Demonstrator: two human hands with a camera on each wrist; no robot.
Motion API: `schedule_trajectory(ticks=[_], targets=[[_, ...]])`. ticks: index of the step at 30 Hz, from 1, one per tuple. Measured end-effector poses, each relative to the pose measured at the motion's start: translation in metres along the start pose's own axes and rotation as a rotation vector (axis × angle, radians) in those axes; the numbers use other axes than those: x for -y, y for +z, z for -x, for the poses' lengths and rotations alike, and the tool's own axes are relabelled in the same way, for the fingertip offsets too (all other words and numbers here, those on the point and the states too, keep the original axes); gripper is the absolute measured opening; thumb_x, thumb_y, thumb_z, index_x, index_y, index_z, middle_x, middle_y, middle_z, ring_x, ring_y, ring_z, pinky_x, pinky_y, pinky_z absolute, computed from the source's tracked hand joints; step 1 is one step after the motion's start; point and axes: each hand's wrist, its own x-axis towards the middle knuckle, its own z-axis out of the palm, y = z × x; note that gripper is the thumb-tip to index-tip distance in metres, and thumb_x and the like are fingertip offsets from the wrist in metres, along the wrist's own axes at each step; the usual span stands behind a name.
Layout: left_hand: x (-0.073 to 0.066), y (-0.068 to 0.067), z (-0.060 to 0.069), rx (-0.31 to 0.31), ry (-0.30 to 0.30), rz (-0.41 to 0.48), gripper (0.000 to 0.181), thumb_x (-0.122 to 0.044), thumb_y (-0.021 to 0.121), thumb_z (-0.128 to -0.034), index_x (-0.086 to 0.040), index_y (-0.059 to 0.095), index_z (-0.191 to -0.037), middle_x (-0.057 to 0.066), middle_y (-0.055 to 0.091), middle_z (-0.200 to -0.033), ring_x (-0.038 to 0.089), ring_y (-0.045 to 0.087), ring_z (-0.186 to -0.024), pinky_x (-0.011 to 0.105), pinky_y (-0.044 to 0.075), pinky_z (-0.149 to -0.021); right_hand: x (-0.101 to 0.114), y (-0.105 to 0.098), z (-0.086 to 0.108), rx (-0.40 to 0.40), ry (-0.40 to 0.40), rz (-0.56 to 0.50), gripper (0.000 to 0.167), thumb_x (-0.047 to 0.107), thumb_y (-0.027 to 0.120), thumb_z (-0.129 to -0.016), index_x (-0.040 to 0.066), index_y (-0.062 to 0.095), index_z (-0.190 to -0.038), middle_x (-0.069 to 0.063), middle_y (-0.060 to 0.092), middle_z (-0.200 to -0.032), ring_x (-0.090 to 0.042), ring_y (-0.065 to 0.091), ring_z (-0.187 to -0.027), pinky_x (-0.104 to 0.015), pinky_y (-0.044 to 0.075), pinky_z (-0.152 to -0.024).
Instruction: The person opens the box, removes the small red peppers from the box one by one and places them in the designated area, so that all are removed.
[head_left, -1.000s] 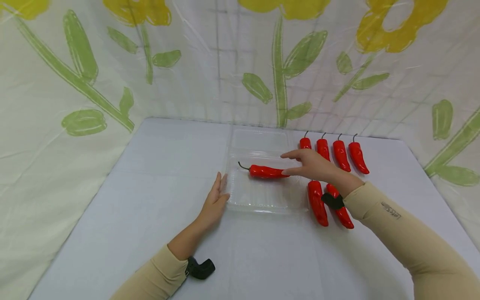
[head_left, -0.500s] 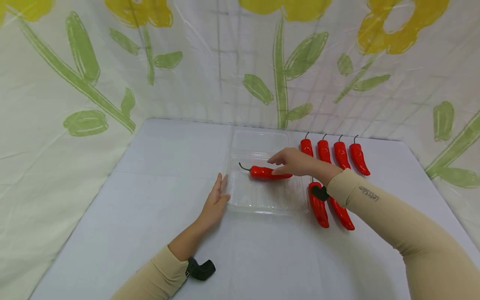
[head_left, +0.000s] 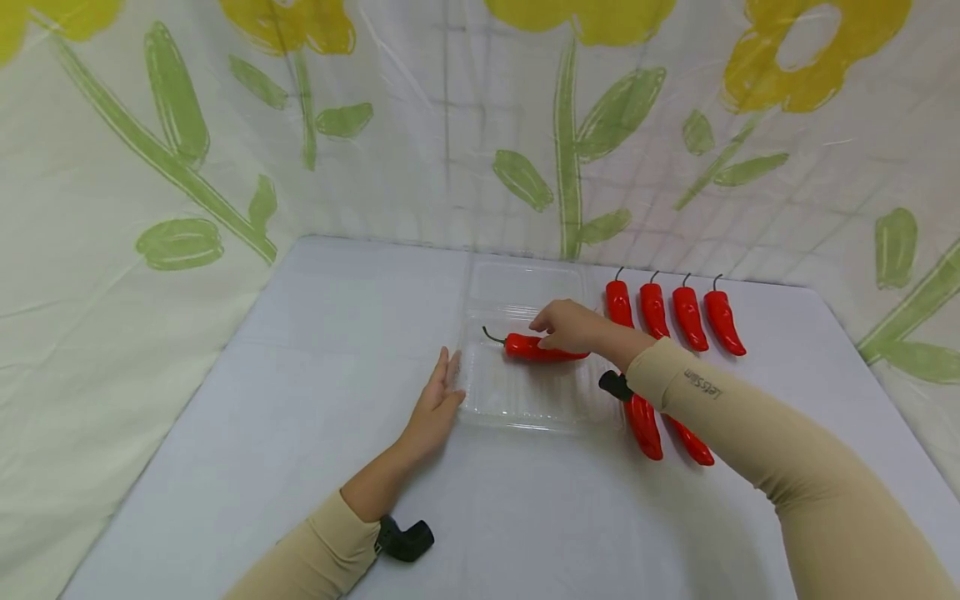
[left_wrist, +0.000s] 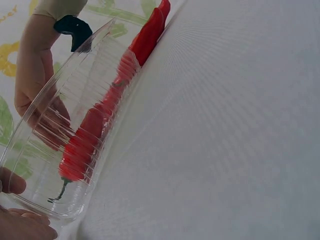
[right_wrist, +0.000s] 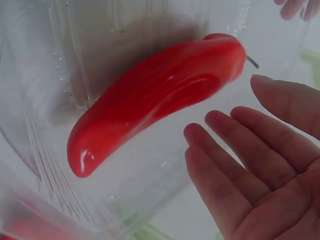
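A red chili pepper (head_left: pixel 523 347) with a dark green stem lies crosswise inside a clear plastic container (head_left: pixel 498 396), its stem end to the left. The right hand (head_left: pixel 573 325) hovers over the pepper's middle. In the right wrist view its loosely bent fingers (right_wrist: pixel 260 145) stand apart from the pepper, holding nothing. Against the container's left wall lies the left hand (head_left: pixel 431 408), with mostly straight fingers and its thumb near the front corner. The left wrist view shows fingertips (left_wrist: pixel 30 222) close beside the clear wall; exact contact is hard to tell.
The clear lid (head_left: pixel 528 285) lies folded back behind the container. Several more red peppers (head_left: pixel 723 321) stand in a row at the back right, and two others (head_left: pixel 643 429) lie nearer, partly behind the right forearm. A flower-printed cloth (head_left: pixel 405 167) hangs behind the table.
The right hand has moved left along the pepper, from its tip end to above its middle. The pepper keeps its place in the container, and the left hand stays at the wall.
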Motion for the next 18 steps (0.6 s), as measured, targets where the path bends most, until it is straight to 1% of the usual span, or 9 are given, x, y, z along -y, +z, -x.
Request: schedule_trajectory(ticks=[7, 10, 12, 14, 18], targets=[[0.003, 0.000, 0.000, 0.009, 0.013, 0.017, 0.069, 0.005, 0.034, -0.0900, 0.002, -0.004, -0.148, 0.017, 0.011, -0.156, 0.029, 0.006, -0.144, 0.047, 0.012, -0.115, 0.003, 0.013, -0.011, 0.002, 0.027, 0.018, 0.036, 0.007, 0.061, -0.085, 0.002, 0.061, -0.122, -0.016, 0.063, -0.118, -0.029, 0.055, -0.111, -0.042, 0.044, -0.100], [0.002, 0.000, 0.001, 0.013, 0.007, 0.016, 0.070, 0.005, 0.034, -0.0902, 0.002, -0.005, -0.148, 0.016, 0.011, -0.156, 0.028, 0.006, -0.144, 0.046, 0.012, -0.115, 0.005, 0.018, -0.014, 0.003, -0.003, 0.072, 0.034, 0.006, 0.062, -0.084, 0.001, 0.064, -0.118, -0.015, 0.065, -0.114, -0.028, 0.056, -0.107, -0.041, 0.044, -0.098], [0.002, 0.001, 0.001, 0.015, 0.012, 0.013, 0.069, 0.005, 0.034, -0.0901, 0.002, -0.005, -0.148, 0.017, 0.011, -0.156, 0.029, 0.005, -0.144, 0.047, 0.011, -0.115, 0.006, 0.019, -0.014, 0.000, -0.031, 0.103, 0.032, 0.006, 0.062, -0.084, 0.000, 0.065, -0.115, -0.016, 0.066, -0.111, -0.028, 0.057, -0.105, -0.040, 0.044, -0.097], [0.000, 0.001, 0.001, 0.010, 0.013, 0.009, 0.069, 0.005, 0.034, -0.0902, 0.002, -0.004, -0.148, 0.017, 0.012, -0.156, 0.028, 0.006, -0.144, 0.045, 0.010, -0.116, 0.006, 0.019, -0.014, -0.001, -0.047, 0.113, 0.031, 0.006, 0.063, -0.084, -0.001, 0.066, -0.114, -0.016, 0.067, -0.109, -0.028, 0.058, -0.103, -0.040, 0.045, -0.096], [-0.001, 0.000, 0.001, 0.009, 0.024, 0.007, 0.069, 0.006, 0.034, -0.0902, 0.003, -0.004, -0.147, 0.018, 0.012, -0.155, 0.029, 0.006, -0.144, 0.046, 0.009, -0.116, 0.003, 0.017, -0.013, 0.017, -0.023, 0.082, 0.031, 0.007, 0.066, -0.083, 0.000, 0.066, -0.113, -0.016, 0.067, -0.108, -0.027, 0.058, -0.103, -0.040, 0.046, -0.096]])
